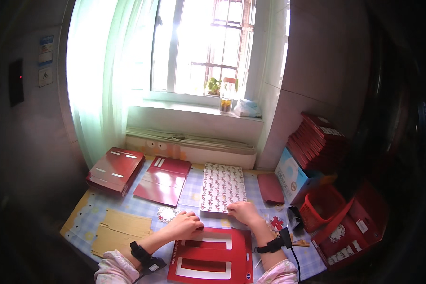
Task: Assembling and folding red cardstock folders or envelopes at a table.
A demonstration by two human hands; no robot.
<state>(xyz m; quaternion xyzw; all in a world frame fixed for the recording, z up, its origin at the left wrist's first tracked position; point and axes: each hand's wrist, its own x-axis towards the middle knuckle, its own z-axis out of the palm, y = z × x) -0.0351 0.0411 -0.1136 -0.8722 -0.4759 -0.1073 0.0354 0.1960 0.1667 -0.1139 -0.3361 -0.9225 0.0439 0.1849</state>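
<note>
A red cardboard sleeve with two long white-edged cut-out windows lies in front of me. My left hand rests at its upper left edge, fingers bent loosely and a little apart. Beyond it is a white sheet with a red repeating pattern, perhaps the top of a stack. The fingers of my right hand are pinched at this sheet's near right corner. Both wrists wear black straps with small devices. White lace-like paper cut-outs lie just past my left hand.
Red folded covers are stacked at the far left, beside a flat red card. Tan cardboard lies at near left. On the right are a red pouch-like piece, a blue-white box, piled red folders, a red basket and an open red folder.
</note>
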